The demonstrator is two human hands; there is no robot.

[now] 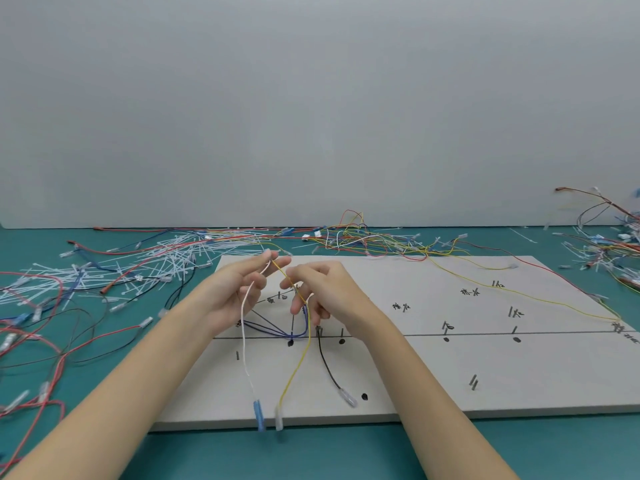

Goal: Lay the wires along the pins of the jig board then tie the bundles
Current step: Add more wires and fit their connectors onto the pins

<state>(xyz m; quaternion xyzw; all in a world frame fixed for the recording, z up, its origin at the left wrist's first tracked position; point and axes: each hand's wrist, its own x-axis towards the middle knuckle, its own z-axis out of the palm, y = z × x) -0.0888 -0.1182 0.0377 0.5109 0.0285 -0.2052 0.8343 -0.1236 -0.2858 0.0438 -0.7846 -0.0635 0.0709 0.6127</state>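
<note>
Hovering over the left half of the jig board [433, 375], both hands are working raised wires: left hand [235, 292] is pinching the white wire [243, 341], right hand [322, 292] is gripping the yellow wire [294, 372], hands near each other, not touching. White and yellow ends are dangling past the board's near edge. Black wire [327, 363] and blue wires [277, 332] are lying by the pins [473, 382]. Cable ties [114, 268] and loose wires [363, 237] are crowding the teal table [554, 452] left and behind.
</note>
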